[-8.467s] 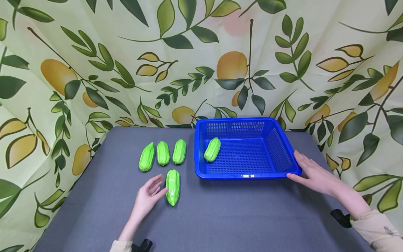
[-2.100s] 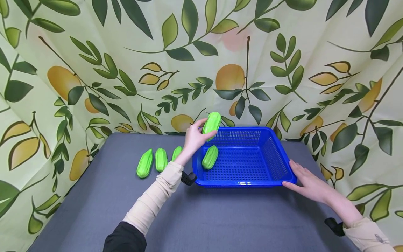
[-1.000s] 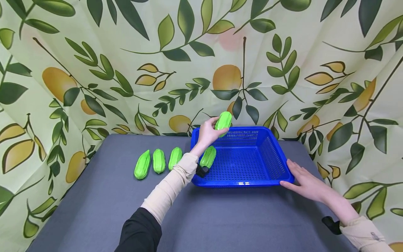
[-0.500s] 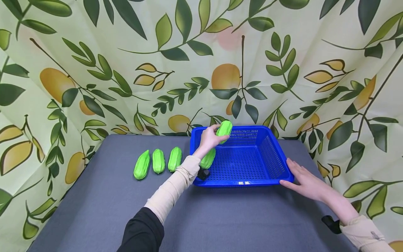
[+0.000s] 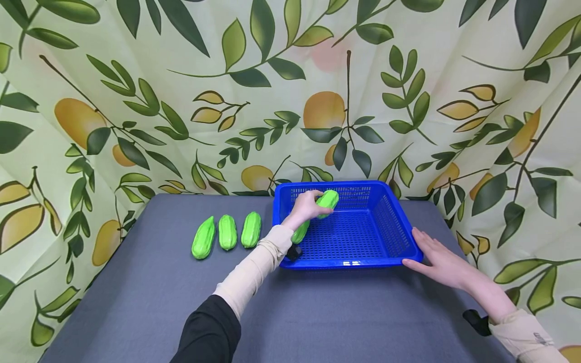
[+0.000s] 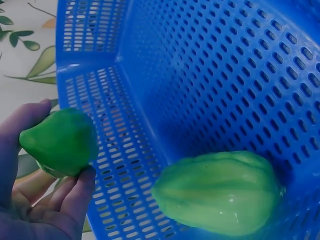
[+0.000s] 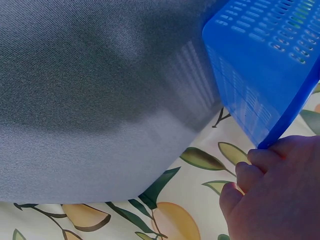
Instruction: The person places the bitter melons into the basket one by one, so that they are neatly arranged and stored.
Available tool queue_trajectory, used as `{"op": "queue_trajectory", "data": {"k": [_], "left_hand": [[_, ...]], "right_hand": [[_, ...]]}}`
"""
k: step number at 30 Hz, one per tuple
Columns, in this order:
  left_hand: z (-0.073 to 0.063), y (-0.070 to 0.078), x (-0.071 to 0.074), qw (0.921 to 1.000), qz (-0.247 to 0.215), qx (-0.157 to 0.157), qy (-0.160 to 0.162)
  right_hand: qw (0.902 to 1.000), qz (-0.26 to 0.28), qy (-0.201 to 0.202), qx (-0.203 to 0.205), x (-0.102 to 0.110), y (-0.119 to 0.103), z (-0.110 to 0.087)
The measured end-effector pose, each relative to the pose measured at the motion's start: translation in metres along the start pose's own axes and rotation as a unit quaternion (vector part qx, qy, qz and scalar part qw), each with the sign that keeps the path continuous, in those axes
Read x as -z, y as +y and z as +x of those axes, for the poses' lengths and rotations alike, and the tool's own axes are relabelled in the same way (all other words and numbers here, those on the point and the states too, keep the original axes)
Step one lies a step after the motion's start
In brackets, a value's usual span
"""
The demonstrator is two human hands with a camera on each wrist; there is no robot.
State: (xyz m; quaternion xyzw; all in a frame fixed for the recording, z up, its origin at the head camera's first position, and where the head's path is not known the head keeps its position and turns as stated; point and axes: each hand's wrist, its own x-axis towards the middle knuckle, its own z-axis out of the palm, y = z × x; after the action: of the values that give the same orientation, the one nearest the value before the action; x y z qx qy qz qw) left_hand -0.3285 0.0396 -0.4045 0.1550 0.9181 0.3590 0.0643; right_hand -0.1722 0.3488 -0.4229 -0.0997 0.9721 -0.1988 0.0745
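Note:
In the head view my left hand (image 5: 305, 205) pinches a green ribbed, gourd-like vegetable (image 5: 328, 202) over the left part of the blue plastic basket (image 5: 349, 263). The left wrist view shows the pointed end of this held gourd (image 6: 62, 142) between thumb and fingertips, beside the basket wall. A second green gourd (image 6: 220, 192) lies on the basket floor; in the head view my left hand and wrist partly cover it. My right hand (image 5: 445, 259) rests against the basket's front right corner, fingers extended along the side and thumb at the front rim (image 7: 295, 112).
Three more green gourds stand in a row on the grey table left of the basket: a pointed one (image 5: 204, 238), a middle one (image 5: 227, 232) and one nearest the basket (image 5: 251, 230). A leaf-and-fruit patterned cloth (image 5: 272, 75) hangs behind the table.
Earlier the held gourd lay on the table in front of the row. My left hand has since lifted it over the basket, then lowered it. My right hand has stayed at the basket corner.

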Motion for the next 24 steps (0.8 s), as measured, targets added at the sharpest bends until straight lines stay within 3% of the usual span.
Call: {"op": "queue_trajectory", "data": {"k": [12,24], "left_hand": [[0.010,-0.010,-0.008,0.9990,0.033,-0.015,-0.026],[0.011,-0.020,-0.016,0.9954,0.084,-0.027,-0.037]], "right_hand": [[1.0000,0.002,-0.002,0.001,0.000,0.000,0.000],[0.9999,0.008,-0.008,0.000,0.001,0.001,0.000]]}}
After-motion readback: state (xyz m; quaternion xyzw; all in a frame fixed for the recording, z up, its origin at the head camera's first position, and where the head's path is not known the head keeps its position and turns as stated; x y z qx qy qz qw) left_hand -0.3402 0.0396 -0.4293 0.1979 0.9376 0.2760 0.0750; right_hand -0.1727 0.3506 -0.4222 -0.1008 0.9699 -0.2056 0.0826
